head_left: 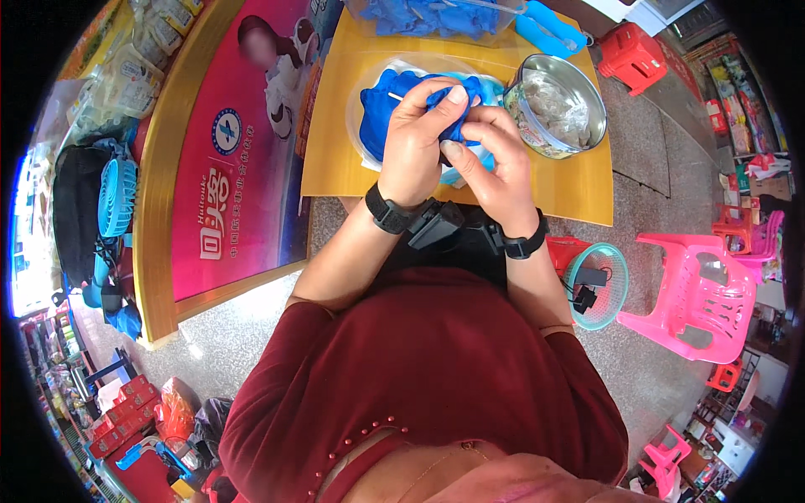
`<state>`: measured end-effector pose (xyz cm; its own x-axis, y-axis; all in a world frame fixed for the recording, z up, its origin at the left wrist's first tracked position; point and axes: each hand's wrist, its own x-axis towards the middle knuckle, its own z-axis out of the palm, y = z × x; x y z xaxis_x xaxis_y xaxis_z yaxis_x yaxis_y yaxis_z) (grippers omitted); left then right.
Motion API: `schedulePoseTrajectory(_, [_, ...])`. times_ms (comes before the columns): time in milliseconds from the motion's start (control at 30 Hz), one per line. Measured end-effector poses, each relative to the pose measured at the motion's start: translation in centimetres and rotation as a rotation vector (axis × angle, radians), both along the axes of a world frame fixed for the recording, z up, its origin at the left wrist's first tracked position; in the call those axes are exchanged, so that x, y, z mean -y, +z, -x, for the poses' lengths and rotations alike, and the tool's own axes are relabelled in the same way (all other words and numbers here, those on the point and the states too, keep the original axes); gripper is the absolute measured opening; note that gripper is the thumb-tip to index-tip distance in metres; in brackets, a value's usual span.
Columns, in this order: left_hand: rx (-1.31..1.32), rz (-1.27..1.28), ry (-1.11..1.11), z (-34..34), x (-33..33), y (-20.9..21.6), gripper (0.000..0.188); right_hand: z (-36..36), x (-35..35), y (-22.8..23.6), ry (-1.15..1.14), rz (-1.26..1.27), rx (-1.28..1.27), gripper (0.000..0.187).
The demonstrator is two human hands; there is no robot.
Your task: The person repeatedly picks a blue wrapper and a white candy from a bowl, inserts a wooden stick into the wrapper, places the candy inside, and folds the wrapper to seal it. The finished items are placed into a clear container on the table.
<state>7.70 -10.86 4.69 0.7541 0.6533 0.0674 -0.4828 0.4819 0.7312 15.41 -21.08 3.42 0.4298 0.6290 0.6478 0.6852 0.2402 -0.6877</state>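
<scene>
My left hand (412,155) and my right hand (503,172) are close together, fingers pinched on a soft blue piece (446,119) with a dark underside. Fingers cover part of it, so its kind is unclear. Below them a shallow pale round basin (355,126) rests on the yellow table (331,163). In it lie a deep-blue, wavy-edged piece (375,109) and lighter blue material (486,86). A short thin white bit (395,96) shows beside my left fingers. Right of the basin stands a round metal tin (537,142) with clear plastic bags (558,109) inside.
A clear tub of blue pieces (436,17) and a light-blue object (549,29) sit at the table's far edge. A pink-fronted counter (218,193) flanks the left. At right are a green basket (616,289), a pink chair (696,293) and a red stool (631,59).
</scene>
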Motion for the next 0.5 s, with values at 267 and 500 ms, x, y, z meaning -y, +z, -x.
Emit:
schedulePoseTrajectory(267, [0.093,0.133,-0.018,-0.7,-1.0,-0.9,0.013,0.6,0.0,-0.7,0.024,-0.104,-0.312,0.022])
schedulePoseTrajectory(500, [0.008,0.154,-0.028,-0.1,-0.2,0.0,0.022,0.8,-0.4,-0.2,-0.034,0.001,0.114,0.028])
